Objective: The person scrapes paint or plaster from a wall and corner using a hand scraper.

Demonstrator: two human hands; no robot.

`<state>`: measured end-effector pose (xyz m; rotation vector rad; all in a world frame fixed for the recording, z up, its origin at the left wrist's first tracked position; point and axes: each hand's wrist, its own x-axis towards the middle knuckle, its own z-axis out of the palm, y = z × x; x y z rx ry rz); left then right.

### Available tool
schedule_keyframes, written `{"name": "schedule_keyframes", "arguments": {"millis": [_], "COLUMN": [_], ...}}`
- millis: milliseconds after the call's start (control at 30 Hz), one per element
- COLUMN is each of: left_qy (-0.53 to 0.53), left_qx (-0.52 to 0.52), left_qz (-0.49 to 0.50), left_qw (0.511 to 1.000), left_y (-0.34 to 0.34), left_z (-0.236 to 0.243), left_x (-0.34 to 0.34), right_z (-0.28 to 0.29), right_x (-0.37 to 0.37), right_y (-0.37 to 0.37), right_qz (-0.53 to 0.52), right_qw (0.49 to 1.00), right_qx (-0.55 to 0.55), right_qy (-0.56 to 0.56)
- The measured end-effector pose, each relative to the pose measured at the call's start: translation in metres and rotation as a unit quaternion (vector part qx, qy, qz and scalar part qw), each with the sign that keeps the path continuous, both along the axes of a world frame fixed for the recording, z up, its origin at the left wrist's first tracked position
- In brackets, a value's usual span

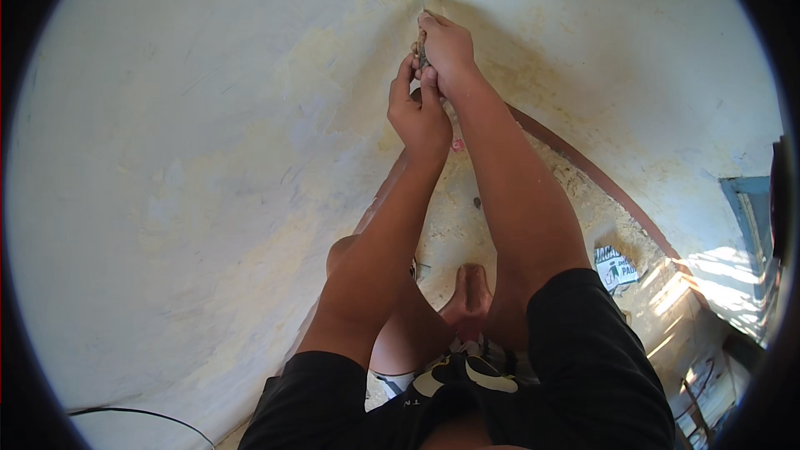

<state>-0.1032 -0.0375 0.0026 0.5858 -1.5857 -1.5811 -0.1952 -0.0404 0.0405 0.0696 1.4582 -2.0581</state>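
Observation:
In the head view, both my hands are raised close together at the corner where two pale, patchy walls (250, 117) meet. My right hand (446, 54) is closed on a small, dark, brownish object (422, 56) held upright against the corner; I cannot make out what it is. My left hand (417, 108) is just below and to the left, with its fingertips closed round the lower part of the same object. The fingers hide much of it.
A dusty floor (450, 217) with scattered debris lies below, bordered by a brown skirting (608, 183). A printed sheet (615, 271) lies at the right. A blue frame (737, 217) stands at the far right, and a black cable (142, 412) crosses the lower left.

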Motion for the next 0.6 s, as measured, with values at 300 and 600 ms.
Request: {"name": "schedule_keyframes", "arguments": {"millis": [300,600], "left_qy": [-0.021,0.011], "left_qx": [-0.032,-0.02], "left_qz": [0.023,0.024], "left_qw": [0.999,0.999], "left_y": [-0.002,0.003], "left_z": [0.0,0.005], "left_x": [-0.003,-0.006], "right_z": [-0.001,0.012], "right_x": [-0.002,0.0], "right_y": [-0.005,0.001], "right_qz": [-0.015,-0.004], "right_qw": [0.999,1.0], "right_qx": [-0.003,-0.012], "right_qy": [0.029,0.018]}}
